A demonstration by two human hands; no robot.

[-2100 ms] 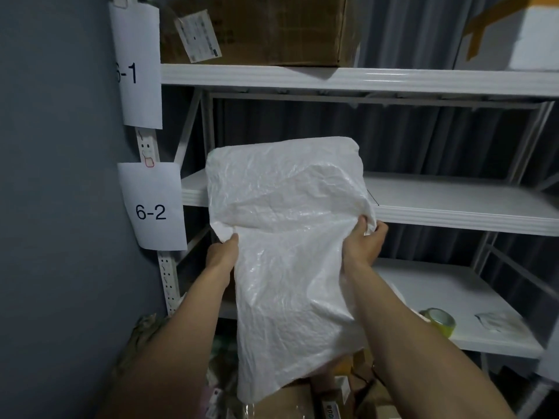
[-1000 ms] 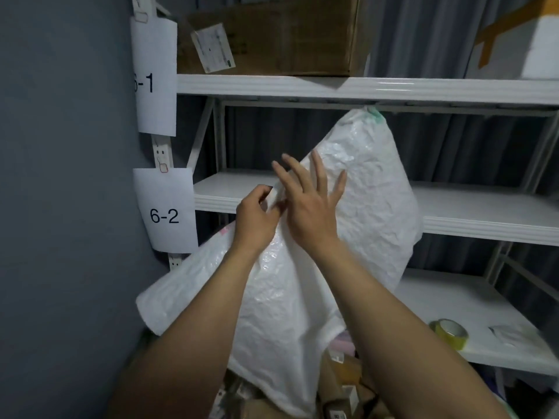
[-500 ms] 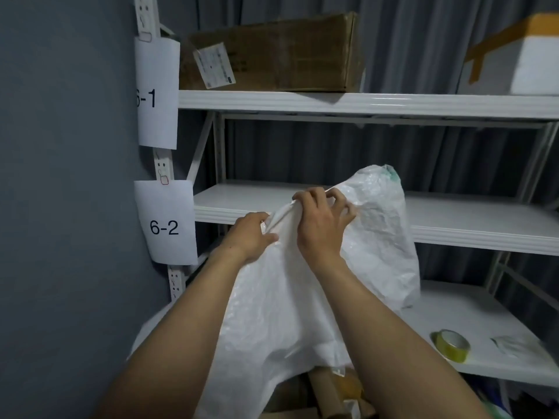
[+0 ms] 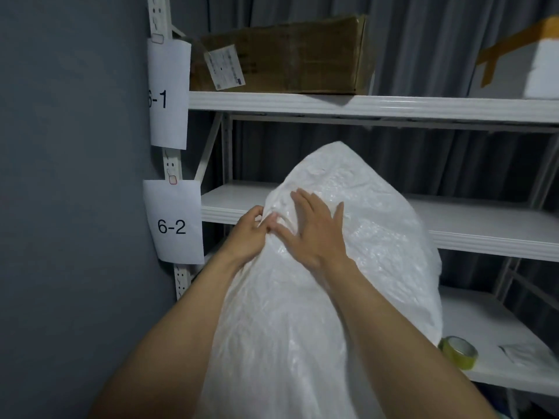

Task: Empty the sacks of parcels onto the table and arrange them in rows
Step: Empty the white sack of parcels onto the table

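White woven sack [image 4: 363,267] hangs up in front of you, before the shelving. Your left hand [image 4: 248,234] pinches a fold of its fabric near the top. Your right hand [image 4: 314,234] lies flat on it just beside, fingers straight and spread. Beyond, right: yellow tape roll [image 4: 458,352] on the lower shelf [image 4: 484,322]. Paper label 6-2 [image 4: 172,222] on the post. Farthest: cardboard box [image 4: 287,55] on the top shelf [image 4: 393,107].

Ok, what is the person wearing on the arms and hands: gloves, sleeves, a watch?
Nothing that shows. The left hand and right hand are bare, with no gloves. The left forearm and right forearm are bare down to the frame's edge, with no sleeve, watch or band. No ring shows on the right fingers; the left fingers are partly hidden.
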